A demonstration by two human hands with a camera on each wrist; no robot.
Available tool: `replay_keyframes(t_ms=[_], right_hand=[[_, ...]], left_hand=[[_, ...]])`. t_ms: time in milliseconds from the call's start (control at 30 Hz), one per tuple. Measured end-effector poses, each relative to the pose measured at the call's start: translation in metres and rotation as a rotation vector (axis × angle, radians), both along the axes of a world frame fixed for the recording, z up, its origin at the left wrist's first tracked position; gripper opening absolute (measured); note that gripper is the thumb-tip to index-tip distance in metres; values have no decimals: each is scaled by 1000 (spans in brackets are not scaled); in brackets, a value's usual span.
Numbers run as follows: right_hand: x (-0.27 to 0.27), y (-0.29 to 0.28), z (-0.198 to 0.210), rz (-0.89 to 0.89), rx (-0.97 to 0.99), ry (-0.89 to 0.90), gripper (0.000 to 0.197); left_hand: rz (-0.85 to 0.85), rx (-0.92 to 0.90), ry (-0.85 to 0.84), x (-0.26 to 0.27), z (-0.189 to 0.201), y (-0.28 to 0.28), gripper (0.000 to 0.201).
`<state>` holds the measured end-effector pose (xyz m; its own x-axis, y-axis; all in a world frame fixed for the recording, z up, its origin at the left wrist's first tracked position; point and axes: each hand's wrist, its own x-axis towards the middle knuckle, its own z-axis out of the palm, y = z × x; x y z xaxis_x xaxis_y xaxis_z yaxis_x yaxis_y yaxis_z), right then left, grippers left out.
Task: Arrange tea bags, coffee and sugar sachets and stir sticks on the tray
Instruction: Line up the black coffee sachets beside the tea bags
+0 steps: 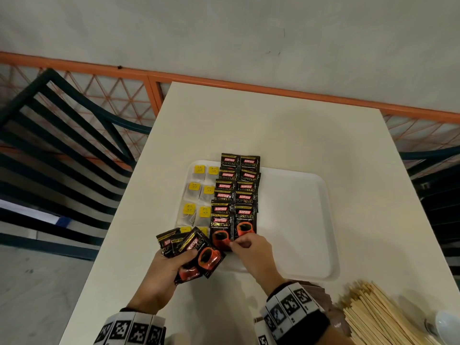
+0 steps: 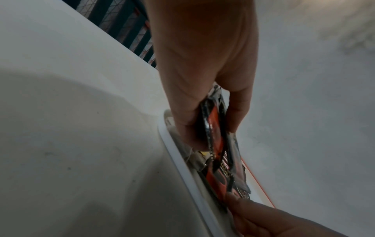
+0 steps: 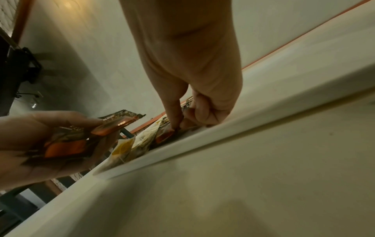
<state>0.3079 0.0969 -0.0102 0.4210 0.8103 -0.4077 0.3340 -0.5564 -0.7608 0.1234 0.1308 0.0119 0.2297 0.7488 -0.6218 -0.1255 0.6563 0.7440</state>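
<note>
A white tray (image 1: 298, 195) sits on a pale counter (image 1: 273, 125). On the left part of the tray lie two rows of tea bags (image 1: 196, 192) with yellow tags. Just beside them, to the right, are two rows of black coffee packets (image 1: 236, 190), and each packet lies partly on top of the next one. The right part of the tray is bare. The left hand (image 1: 161, 272) is near the front left corner of the tray, and its fingers are curled around a small bunch of coffee packets (image 1: 196, 252), fanned out. The right hand (image 1: 251, 252) is at the front end of the coffee rows. Its thumb and first finger pinch the bottom edge of the front coffee packet (image 1: 245, 225) in the right row, which lies flat on the tray. A pile of wooden stir sticks (image 1: 378, 317) lies on the counter, at the front right, off the tray. Dark chairs (image 1: 62, 135) stand at the left of the counter.
</note>
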Motion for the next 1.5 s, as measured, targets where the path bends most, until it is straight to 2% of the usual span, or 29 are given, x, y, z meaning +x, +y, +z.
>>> replay_keyframes(t_ms=[133,233,367,500,633,700,767,867,1033,1300,1500], right_hand=[[0,-3,9,-30,82,68,15],[1,-5,23,143,90,137,22],[8,-10,28,316,78,190,14],[12,-15,26,279,55,246,8],[10,-17,27,345,-1,273,6],[10,-18,26,348,11,269,13],[13,-18,24,318,8,260,16],[20,-18,23,212,16,262,4],[41,-16,11,-16,35,200,10],[42,-12,-7,-118,25,43,14],[37,-13,0,-149,69,-79,22]], left_hand=[[-6,-6,-11,6,2,-1,32],[-9,0,-7,11,4,0,33],[-17,3,-34,17,7,0,25],[-18,-9,-53,22,8,0,28],[-41,-4,-72,26,10,-3,26],[-55,3,-74,28,10,-4,27],[-70,9,-98,29,11,-4,25],[-65,-5,-91,28,10,-5,32],[-55,-15,-61,23,4,-4,30],[-53,15,-24,21,4,-5,34],[-56,35,-29,24,7,-6,31]])
